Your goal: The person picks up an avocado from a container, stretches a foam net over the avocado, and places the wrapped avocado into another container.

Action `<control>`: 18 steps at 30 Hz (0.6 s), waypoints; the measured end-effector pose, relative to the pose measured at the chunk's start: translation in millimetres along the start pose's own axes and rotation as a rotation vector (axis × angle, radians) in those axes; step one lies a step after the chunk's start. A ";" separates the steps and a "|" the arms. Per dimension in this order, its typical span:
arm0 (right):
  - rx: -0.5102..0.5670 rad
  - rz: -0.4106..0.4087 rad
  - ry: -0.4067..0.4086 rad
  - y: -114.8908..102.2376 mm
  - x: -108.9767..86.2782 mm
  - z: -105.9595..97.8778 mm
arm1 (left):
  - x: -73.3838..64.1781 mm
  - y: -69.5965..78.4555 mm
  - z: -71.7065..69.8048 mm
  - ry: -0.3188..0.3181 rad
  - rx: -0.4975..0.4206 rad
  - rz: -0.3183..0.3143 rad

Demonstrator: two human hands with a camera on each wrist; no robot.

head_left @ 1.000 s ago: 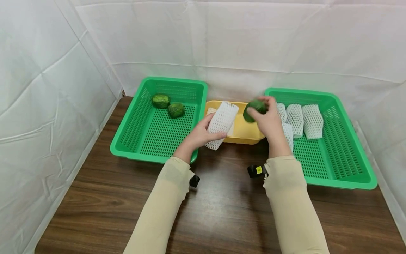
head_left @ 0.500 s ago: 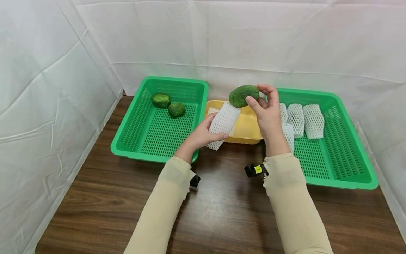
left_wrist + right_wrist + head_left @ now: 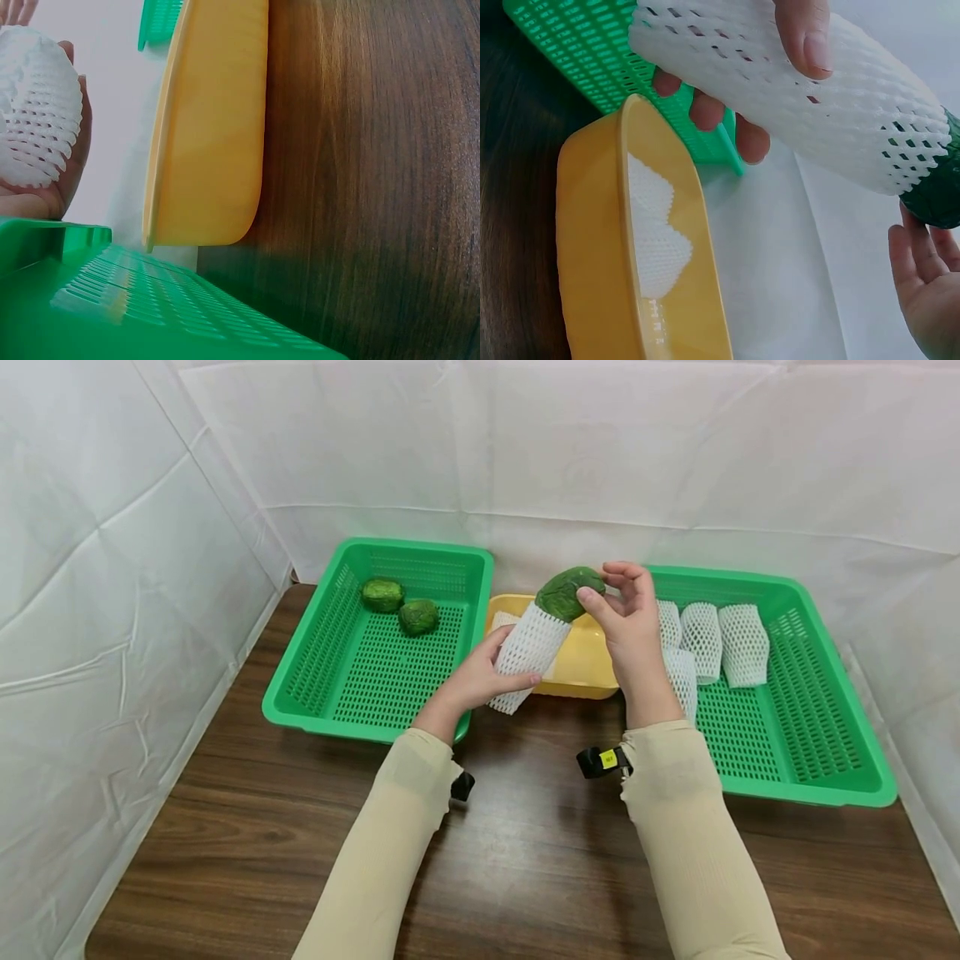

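Note:
My left hand grips a white foam net sleeve, tilted with its upper end toward the right hand. At that end a wrinkled, oblong green fruit sits partly inside the sleeve. My right hand holds the fruit's bare end between thumb and fingers. In the right wrist view the sleeve wraps the fruit's near part, and dark green skin shows beyond its edge. The left wrist view catches the foam net only at its left border.
A yellow tray holding flat foam nets stands behind the hands. In the left green basket lie two green fruits. The right green basket has several net-covered pieces. White sheeting hangs behind the brown table.
The right hand brought the fruit up and left from over the tray to the sleeve's opening. Its tip has now gone into the sleeve. The left hand barely moved.

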State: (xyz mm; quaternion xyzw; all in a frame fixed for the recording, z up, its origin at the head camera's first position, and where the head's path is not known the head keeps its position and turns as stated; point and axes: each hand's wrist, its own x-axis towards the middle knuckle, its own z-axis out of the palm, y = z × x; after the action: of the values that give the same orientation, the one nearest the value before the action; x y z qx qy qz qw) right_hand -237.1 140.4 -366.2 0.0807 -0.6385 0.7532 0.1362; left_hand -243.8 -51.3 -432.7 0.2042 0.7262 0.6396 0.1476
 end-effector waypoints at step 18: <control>-0.238 0.096 -0.069 8.6 -0.3 6.9 | -0.3 1.1 -1.4 0.014 0.039 -0.063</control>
State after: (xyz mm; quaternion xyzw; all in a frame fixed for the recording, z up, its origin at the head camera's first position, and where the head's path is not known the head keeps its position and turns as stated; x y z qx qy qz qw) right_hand -239.9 132.4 -373.2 0.0592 -0.7306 0.6747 0.0869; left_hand -244.1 -52.5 -431.5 0.1793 0.7456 0.6220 0.1585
